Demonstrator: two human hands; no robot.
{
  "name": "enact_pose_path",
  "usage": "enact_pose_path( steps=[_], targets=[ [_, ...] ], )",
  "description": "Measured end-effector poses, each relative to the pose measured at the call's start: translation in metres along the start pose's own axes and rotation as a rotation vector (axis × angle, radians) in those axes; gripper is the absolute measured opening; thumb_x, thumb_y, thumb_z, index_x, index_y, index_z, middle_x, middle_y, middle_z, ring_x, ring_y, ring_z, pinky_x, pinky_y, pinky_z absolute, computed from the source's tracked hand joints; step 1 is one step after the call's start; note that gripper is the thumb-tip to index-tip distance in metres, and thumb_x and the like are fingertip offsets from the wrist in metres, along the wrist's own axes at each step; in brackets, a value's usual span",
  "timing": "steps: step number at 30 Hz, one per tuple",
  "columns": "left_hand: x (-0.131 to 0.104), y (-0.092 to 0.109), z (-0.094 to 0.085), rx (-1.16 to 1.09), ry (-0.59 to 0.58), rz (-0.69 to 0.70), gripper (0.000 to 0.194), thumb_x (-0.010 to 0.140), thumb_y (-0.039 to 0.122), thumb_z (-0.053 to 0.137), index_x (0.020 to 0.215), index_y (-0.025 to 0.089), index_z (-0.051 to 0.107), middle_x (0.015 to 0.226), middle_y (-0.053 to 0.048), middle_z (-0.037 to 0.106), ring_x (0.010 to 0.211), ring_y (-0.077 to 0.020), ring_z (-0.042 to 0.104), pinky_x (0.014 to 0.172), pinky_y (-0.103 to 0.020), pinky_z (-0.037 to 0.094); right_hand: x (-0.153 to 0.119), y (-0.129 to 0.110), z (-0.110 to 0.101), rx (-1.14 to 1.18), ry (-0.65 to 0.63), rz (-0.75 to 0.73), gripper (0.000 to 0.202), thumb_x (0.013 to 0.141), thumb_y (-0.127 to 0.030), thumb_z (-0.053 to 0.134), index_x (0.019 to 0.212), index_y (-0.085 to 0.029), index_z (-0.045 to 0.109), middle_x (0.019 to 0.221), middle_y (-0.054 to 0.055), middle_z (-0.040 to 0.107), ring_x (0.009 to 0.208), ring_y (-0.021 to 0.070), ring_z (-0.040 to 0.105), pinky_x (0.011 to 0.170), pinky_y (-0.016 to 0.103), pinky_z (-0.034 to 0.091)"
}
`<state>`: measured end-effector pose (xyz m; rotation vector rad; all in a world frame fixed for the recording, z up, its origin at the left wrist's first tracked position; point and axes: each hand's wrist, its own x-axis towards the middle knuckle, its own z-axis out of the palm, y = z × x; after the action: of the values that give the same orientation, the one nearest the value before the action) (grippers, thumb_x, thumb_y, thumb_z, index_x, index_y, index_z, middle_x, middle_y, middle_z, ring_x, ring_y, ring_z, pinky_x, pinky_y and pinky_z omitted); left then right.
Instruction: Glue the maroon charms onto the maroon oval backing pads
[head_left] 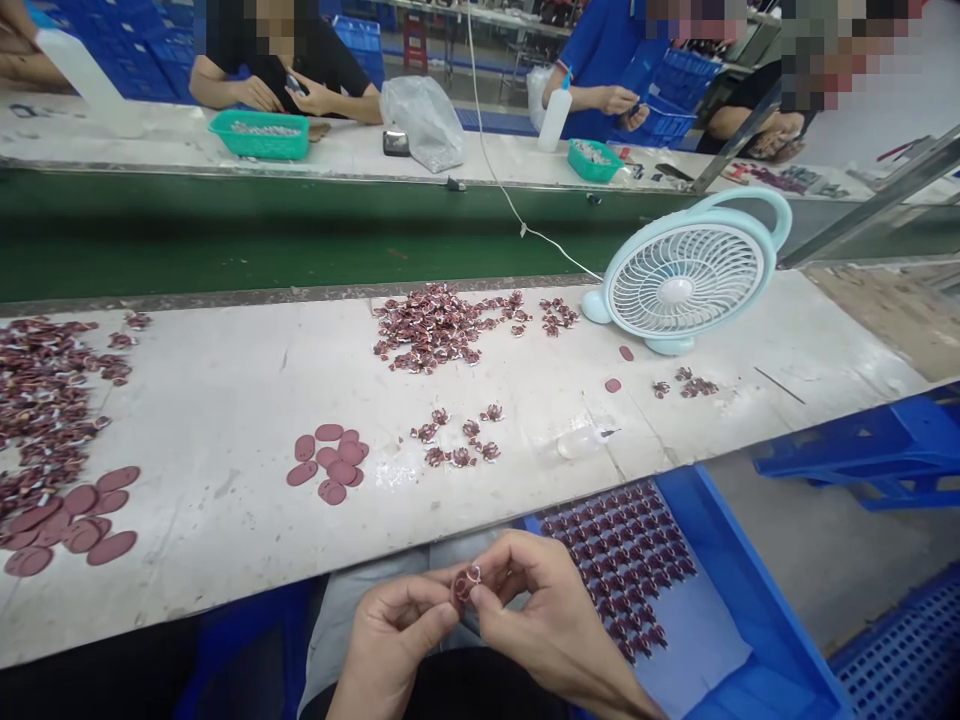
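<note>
Below the near edge of the workbench [225, 400], my left hand [394, 640] and right hand [544, 625] meet over my lap, fingertips of both pinched on one small maroon piece [465, 582] with a pale loop showing at its top. I judge it featherlight, thin and fiddly, likely to slip or bend if squeezed; the rim looks the safest place to grip, clear of the loop.

Right of the workbench's near edge, a blue tray [750, 610] holds rows of similar maroon pieces laid on a pale sheet. On the workbench, flat maroon ovals [330, 465] lie in a loose cluster, with a heap of small parts [439, 325] toward its far edge and a pale desk fan [686, 275] at its right. Beyond the workbench, across a green belt, two green baskets [260, 135] sit before other people's hands; what they hold is too small to tell.
</note>
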<state>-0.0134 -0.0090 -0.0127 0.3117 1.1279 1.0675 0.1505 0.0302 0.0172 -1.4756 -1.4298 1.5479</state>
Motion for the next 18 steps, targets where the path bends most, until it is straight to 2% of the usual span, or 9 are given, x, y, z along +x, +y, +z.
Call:
enact_pose_path(
  steps=[6, 13, 16, 18],
  targets=[
    [-0.004, 0.001, 0.009, -0.023, 0.035, 0.007, 0.023, 0.063, 0.040, 0.097, 0.060, 0.023, 0.082, 0.095, -0.013, 0.089, 0.109, -0.0422, 0.078, 0.099, -0.048, 0.061, -0.002, 0.001, 0.001, 0.059, 0.024, 0.008, 0.005, 0.078, -0.023, 0.076, 0.080, -0.028, 0.074, 0.078, -0.001, 0.081, 0.065, 0.0203, 0.076, 0.059, 0.029, 0.060],
    [0.001, -0.006, 0.003, 0.039, -0.020, 0.048, 0.016, 0.071, 0.036, 0.093, 0.064, 0.025, 0.084, 0.097, -0.011, 0.089, 0.106, -0.0383, 0.080, 0.096, -0.044, 0.065, -0.003, 0.006, 0.004, 0.199, 0.053, 0.055, 0.009, 0.074, -0.022, 0.082, 0.078, -0.024, 0.074, 0.077, 0.000, 0.081, 0.066, 0.0165, 0.075, 0.059, 0.023, 0.057],
    [0.001, -0.012, -0.003, 0.105, -0.050, 0.126, 0.014, 0.070, 0.039, 0.094, 0.070, 0.028, 0.086, 0.111, -0.010, 0.088, 0.107, -0.0359, 0.081, 0.093, -0.040, 0.067, -0.003, 0.015, 0.000, 0.356, 0.031, 0.040, 0.009, 0.079, -0.027, 0.084, 0.083, -0.024, 0.077, 0.076, 0.000, 0.080, 0.066, 0.0138, 0.073, 0.062, 0.021, 0.058],
    [0.003, -0.010, -0.011, 0.216, -0.085, 0.235, 0.019, 0.071, 0.044, 0.093, 0.085, 0.032, 0.088, 0.126, -0.009, 0.084, 0.113, -0.0363, 0.079, 0.090, -0.039, 0.069, -0.005, 0.024, -0.007, 0.508, 0.018, 0.000, 0.010, 0.081, -0.031, 0.084, 0.087, -0.025, 0.078, 0.075, 0.000, 0.079, 0.063, 0.0132, 0.072, 0.060, 0.022, 0.060]
  ],
)
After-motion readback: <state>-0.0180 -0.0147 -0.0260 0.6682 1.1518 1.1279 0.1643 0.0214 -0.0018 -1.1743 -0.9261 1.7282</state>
